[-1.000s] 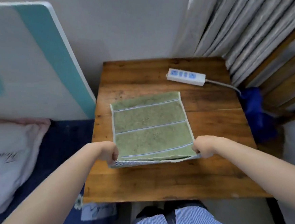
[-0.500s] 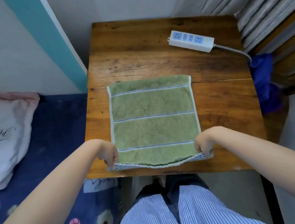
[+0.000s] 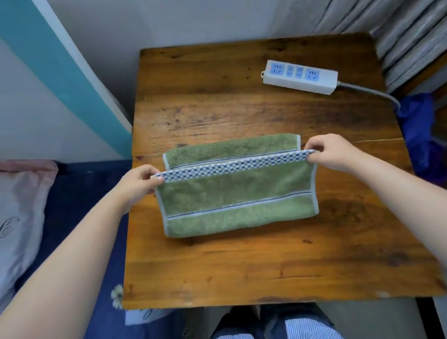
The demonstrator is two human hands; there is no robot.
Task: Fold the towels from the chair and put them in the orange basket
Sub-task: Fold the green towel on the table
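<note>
table (image 3: 251,268), wooden, bearing a green towel (image 3: 235,195) at its centre, near half doubled over toward the far edge. left hand (image 3: 135,185) and right hand (image 3: 331,155) each pinch a corner of the checkered hem. power strip (image 3: 299,77) near the far right corner.

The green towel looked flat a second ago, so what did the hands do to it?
Both hands, left hand and right hand, kept pinching the checkered edge of the green terry towel and carried it away from the person, folding the near part over the rest. A strip at the far end is not yet covered. The white power strip stayed at the far right of the brown wooden table.
</note>
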